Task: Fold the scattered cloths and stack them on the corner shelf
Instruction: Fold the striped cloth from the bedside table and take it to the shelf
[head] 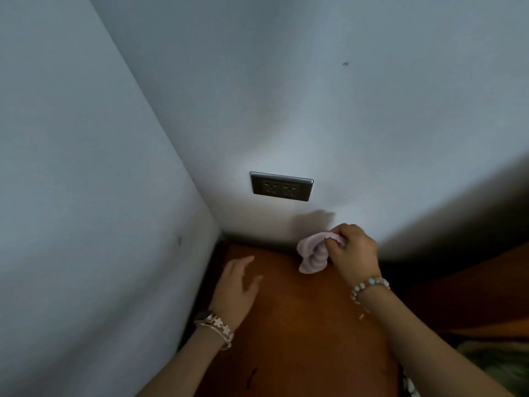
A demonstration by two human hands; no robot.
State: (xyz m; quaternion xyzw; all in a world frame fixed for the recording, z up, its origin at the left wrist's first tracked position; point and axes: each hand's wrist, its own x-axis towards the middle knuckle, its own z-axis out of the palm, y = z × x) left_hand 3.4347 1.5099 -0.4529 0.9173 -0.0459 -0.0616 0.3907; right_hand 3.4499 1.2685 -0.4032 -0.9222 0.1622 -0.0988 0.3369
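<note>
- Right hand [353,253] pinches a pink cloth [312,257] in curled fingers [336,239], hanging bunched, unfolded, at the far end of the shelf [300,325] by the wall.
- Left hand [239,285] flat on the shelf, fingers released, holding nothing.
- No stack visible yet; looks like an early stage, folding still to do.
</note>
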